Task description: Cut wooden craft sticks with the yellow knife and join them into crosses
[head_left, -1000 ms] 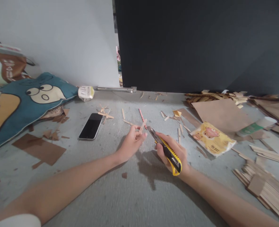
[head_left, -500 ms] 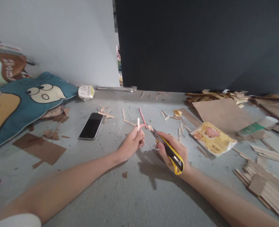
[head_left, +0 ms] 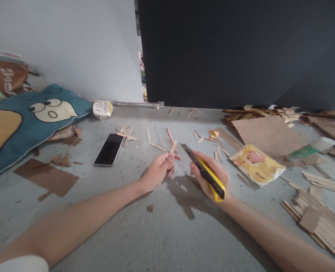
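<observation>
Near the middle of the grey surface, my left hand (head_left: 161, 167) pinches a short wooden craft stick (head_left: 173, 146), which tilts up to the right with its index finger stretched beside it. My right hand (head_left: 211, 172) is wrapped round a yellow and black utility knife (head_left: 207, 173). The knife points up and left, its tip a small gap to the right of the stick. Beyond the left hand lies a pink patterned straw-like stick (head_left: 170, 135), partly hidden by the fingers. Two loose craft sticks (head_left: 156, 146) rest just left of it.
A phone (head_left: 109, 150) and a star of crossed sticks (head_left: 127, 136) lie left. A blue cartoon pillow (head_left: 34, 121) stands far left, near brown cardboard (head_left: 47, 177). At right are a yellow packet (head_left: 256, 164), a glue stick (head_left: 310, 149) and piled sticks (head_left: 317, 223). A dark panel (head_left: 241, 53) rises behind.
The knife has moved right and away from the craft stick, where it was close to the left fingertips. The stick has tipped from upright to leaning right.
</observation>
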### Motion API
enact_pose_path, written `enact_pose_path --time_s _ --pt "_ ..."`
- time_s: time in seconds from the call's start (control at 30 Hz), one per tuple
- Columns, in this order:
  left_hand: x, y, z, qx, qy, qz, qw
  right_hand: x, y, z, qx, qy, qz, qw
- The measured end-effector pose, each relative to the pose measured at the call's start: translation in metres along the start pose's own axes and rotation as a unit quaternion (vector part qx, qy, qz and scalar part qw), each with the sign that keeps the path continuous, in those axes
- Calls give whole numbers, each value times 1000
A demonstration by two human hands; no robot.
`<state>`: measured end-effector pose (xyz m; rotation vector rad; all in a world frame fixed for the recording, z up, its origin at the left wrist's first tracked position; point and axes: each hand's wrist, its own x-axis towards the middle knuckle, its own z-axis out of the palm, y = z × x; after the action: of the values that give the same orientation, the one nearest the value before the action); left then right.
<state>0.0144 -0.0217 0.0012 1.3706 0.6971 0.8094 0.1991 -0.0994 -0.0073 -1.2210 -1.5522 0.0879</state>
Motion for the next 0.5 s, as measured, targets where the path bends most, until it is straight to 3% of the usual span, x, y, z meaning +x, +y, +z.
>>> enact_pose_path --time_s 0.2,0.5 --pt "1 -2 0 -61 -45 15 997 0 -1 -2 -9 9 -4 1000" --pt "-1 1 1 -2 -63 -20 998 1 -3 -2 39 -45 -55 997"
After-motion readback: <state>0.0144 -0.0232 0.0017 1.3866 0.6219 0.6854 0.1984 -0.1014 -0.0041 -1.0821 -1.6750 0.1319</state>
